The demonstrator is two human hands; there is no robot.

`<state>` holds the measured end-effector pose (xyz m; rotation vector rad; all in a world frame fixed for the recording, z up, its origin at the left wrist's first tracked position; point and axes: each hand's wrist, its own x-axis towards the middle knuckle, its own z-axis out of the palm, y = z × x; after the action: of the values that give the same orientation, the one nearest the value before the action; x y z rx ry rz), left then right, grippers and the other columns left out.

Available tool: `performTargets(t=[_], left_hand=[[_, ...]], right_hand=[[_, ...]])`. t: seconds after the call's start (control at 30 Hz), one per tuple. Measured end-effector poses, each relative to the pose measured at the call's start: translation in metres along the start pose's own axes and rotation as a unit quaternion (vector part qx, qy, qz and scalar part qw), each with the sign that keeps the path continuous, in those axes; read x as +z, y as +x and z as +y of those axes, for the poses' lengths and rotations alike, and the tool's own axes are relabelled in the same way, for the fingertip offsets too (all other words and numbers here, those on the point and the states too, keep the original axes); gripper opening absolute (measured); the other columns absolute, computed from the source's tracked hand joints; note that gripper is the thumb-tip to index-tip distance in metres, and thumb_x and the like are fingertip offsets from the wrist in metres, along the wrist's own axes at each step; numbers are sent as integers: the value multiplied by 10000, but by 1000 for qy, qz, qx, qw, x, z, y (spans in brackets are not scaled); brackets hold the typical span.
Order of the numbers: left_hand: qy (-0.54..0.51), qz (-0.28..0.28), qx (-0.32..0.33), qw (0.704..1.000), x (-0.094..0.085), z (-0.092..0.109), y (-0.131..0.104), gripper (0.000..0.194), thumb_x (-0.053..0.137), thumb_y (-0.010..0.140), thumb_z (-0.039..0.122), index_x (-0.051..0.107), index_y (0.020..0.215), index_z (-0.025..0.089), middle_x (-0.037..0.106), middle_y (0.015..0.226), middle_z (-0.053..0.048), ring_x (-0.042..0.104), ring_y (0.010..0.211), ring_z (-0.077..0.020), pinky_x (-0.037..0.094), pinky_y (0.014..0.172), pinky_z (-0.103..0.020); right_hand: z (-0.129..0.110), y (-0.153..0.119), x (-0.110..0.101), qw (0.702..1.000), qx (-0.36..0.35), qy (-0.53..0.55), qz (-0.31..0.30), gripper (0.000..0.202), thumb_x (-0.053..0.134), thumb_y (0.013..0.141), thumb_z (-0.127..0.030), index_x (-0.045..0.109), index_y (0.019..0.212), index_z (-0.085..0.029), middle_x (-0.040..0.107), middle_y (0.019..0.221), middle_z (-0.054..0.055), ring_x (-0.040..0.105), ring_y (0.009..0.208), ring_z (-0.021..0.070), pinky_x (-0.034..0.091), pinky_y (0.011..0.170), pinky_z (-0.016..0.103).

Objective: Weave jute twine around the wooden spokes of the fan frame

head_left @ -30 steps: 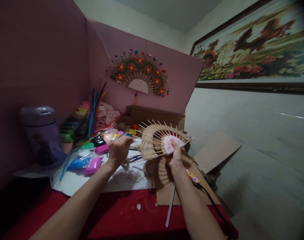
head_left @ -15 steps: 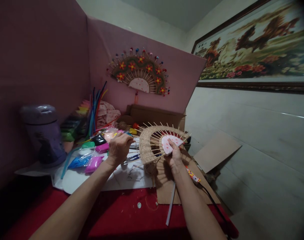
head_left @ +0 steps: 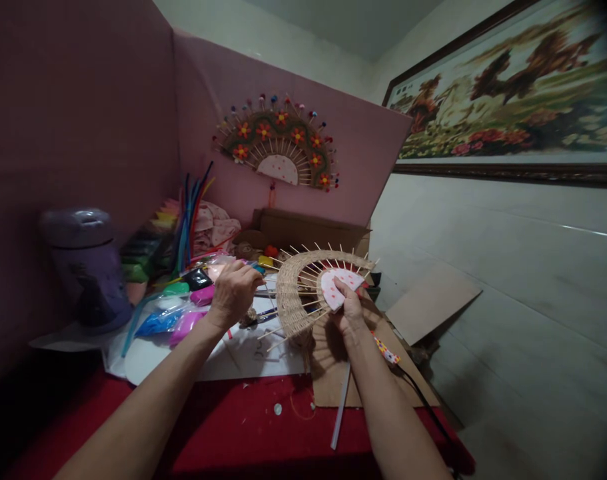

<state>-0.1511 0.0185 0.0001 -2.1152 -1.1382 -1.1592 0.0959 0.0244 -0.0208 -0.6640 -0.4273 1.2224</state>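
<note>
1. We are gripping the woven fan (head_left: 289,300) in our right hand (head_left: 350,315), thumb pressing on its spotted half-disc (head_left: 332,285) and fingers wrapping underneath; this grip is closing firmly on it.
2. We are pinching our left hand (head_left: 233,292) closed beside the fan's woven band, thumb and fingertips meeting. A thin strand is showing near the fingertips, but we cannot tell whether they are holding it.
3. We are keeping the fan between our hands, its thin sticks pointing outward and its band curving around the half-disc, on the left-hand side of our right grip.
4. Below the right grip, a cardboard sheet (head_left: 328,383) is lying on the red cloth (head_left: 243,427), and a clear stick (head_left: 340,408) is resting partly across its edge.
5. Beside our right wrist, a flowered handle (head_left: 386,352) is showing.
6. Left of our left grip, a blue packet (head_left: 158,323) and a purple container (head_left: 86,277) are sitting.
7. Above and beyond both grips, a flower-decorated fan (head_left: 307,125) is hanging against the pink board (head_left: 366,150).
</note>
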Motion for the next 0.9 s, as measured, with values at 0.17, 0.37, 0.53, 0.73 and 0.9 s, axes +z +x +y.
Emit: performTargets(t=[0.17,0.37,0.53,0.73,0.9], left_hand=[[-16,11,-41,999,1,-4,0,177,559,779,279,646,656,186,622,662,-53,522,688,-195,356,648,-309],[-216,-40,-183,958,13,-6,-4,174,552,761,301,662,680,193,623,578,-10,546,561,-139,370,552,-250],[-305,-94,-241,916,22,-2,-9,153,593,707,326,656,684,189,627,576,3,551,547,-128,365,515,-224],[-303,-119,-241,914,23,3,-10,164,579,714,324,643,667,181,606,562,2,527,534,-119,357,502,-214],[-320,-120,-248,906,25,3,-11,181,583,713,344,636,660,180,598,557,6,523,529,-118,357,495,-211]], right_hand=[[-2,1,-3,1000,3,2,-25,175,594,678,-96,593,852,-114,697,693,35,623,501,113,560,580,244],[-5,-5,1,998,8,23,-53,145,595,682,-110,592,827,-101,696,688,49,633,534,121,558,579,242],[-4,-8,4,998,-16,33,-56,183,618,667,-108,593,847,-120,702,723,32,639,554,116,556,565,228],[0,-3,0,999,7,22,-49,205,614,683,-132,591,886,-113,702,714,38,641,558,116,563,627,253],[0,-7,4,999,21,24,-42,172,592,691,-118,584,863,-116,695,674,32,635,539,120,565,628,269]])
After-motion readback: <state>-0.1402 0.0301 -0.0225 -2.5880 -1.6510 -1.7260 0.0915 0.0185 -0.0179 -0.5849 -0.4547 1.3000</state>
